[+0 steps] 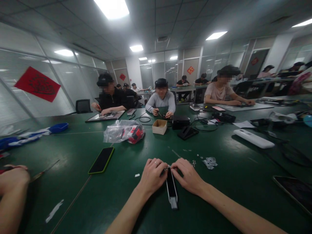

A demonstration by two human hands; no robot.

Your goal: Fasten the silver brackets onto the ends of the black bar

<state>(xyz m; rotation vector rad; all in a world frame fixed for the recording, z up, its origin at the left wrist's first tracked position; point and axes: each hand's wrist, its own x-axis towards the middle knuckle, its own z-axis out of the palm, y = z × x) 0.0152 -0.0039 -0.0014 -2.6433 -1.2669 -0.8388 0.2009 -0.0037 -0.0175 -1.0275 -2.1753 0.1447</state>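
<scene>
A narrow black piece with a silver-white rim (172, 187) lies lengthwise on the green table, its grey end toward me. My left hand (154, 174) is closed at the far end, thumb and fingertips pinched there around a small shiny bit. From the other side, my right hand (187, 175) pinches the same far end. The fingers partly hide what sits between them. Just beyond my right hand are several small metal rings (193, 163) and a little pile of grey-silver flat parts (210, 163). A white scrap (137, 175) lies left of my left hand.
A green-edged phone (101, 160) lies to the left, near another person's hand (14, 178) and a thin screwdriver (46, 170). Farther off are a plastic bag (124, 131), an open small box (159, 126) and a white device (253, 138). People sit across the table (80, 139).
</scene>
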